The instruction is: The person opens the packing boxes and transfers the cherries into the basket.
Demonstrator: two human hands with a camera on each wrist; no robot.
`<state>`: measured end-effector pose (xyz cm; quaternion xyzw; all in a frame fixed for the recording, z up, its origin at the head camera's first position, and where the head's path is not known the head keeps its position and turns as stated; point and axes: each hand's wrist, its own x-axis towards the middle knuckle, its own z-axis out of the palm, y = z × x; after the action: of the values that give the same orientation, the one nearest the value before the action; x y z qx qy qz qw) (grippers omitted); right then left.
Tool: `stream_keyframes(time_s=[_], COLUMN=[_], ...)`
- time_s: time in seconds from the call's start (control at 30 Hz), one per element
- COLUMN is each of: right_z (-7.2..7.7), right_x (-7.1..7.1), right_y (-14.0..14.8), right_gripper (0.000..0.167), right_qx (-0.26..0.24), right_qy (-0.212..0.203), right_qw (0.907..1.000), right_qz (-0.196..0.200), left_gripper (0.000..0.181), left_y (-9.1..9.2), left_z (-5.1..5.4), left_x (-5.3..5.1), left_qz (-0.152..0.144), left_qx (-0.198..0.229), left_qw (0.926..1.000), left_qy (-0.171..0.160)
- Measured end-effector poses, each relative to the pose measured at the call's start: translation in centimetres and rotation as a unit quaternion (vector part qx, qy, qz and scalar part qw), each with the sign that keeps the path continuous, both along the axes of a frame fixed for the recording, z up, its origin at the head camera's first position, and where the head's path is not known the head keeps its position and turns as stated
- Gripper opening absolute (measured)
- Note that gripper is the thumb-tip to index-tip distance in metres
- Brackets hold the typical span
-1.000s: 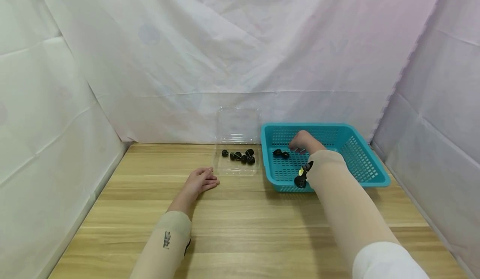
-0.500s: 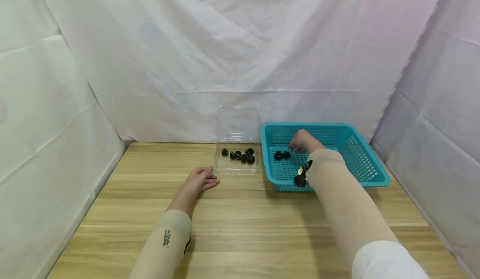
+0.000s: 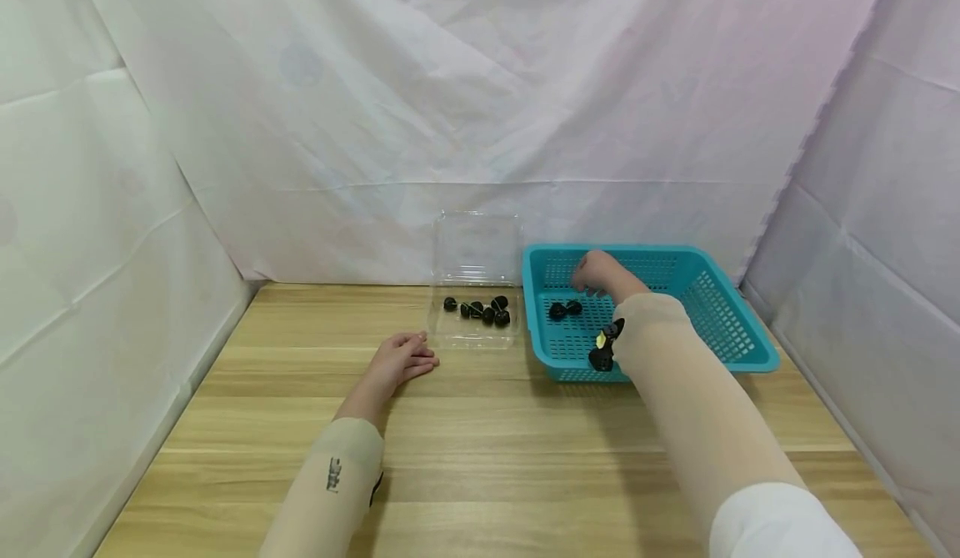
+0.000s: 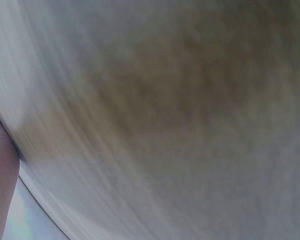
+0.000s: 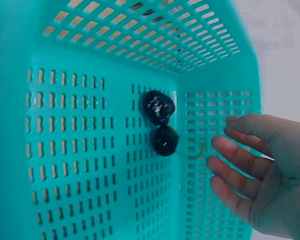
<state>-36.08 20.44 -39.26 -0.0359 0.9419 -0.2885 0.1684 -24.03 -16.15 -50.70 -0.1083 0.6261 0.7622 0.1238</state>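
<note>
Two dark, glossy cherries [image 5: 158, 106] lie touching on the floor of the turquoise basket [image 5: 20, 60], with a thin greenish stem beside them in the right wrist view. My right hand [image 5: 270, 175] hovers inside the basket, just beyond the cherries, its fingers loosely bent and apart from the fruit. Left of the basket stands a clear plastic clamshell box [image 3: 448, 333], lid raised, holding several more dark cherries [image 3: 488, 317]. My left hand [image 3: 397, 364] rests on the tabletop close to the box's front left corner and holds nothing. Only part of a finger [image 4: 1, 180] shows in the left wrist view.
The wood-grain table [image 3: 480, 458] reaches back to a white cloth [image 3: 360, 124], and more cloth hangs at both sides. The basket's near rim [image 3: 720, 369] lies under my right forearm. The left wrist view is mostly blurred tabletop.
My right hand has risen slightly, back and to the left, away from the two cherries. Those cherries have shifted a little to the right. My left hand stays put.
</note>
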Motion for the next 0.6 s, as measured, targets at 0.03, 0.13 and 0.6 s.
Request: stream_keyframes(time_s=[0.03, 0.13, 0.6], right_z=[0.2, 0.6, 2.7], right_x=[0.0, 0.0, 0.6], right_y=[-0.1, -0.4, -3.4], right_gripper=[0.022, 0.023, 0.020], right_qx=[-0.003, -0.010, 0.018], right_qy=[-0.002, -0.007, 0.052], right_qw=[1.0000, 0.9999, 0.9956], right_qz=[0.003, 0.006, 0.076], left_gripper=[0.045, 0.046, 0.042], left_y=[0.0, 0.2, 0.2], left_z=[0.0, 0.0, -0.1], left_x=[0.0, -0.1, -0.3], left_qz=[-0.001, -0.002, -0.005], left_qx=[0.001, 0.001, 0.009], left_qw=[1.0000, 1.0000, 0.9999], left_qy=[0.000, -0.002, 0.005])
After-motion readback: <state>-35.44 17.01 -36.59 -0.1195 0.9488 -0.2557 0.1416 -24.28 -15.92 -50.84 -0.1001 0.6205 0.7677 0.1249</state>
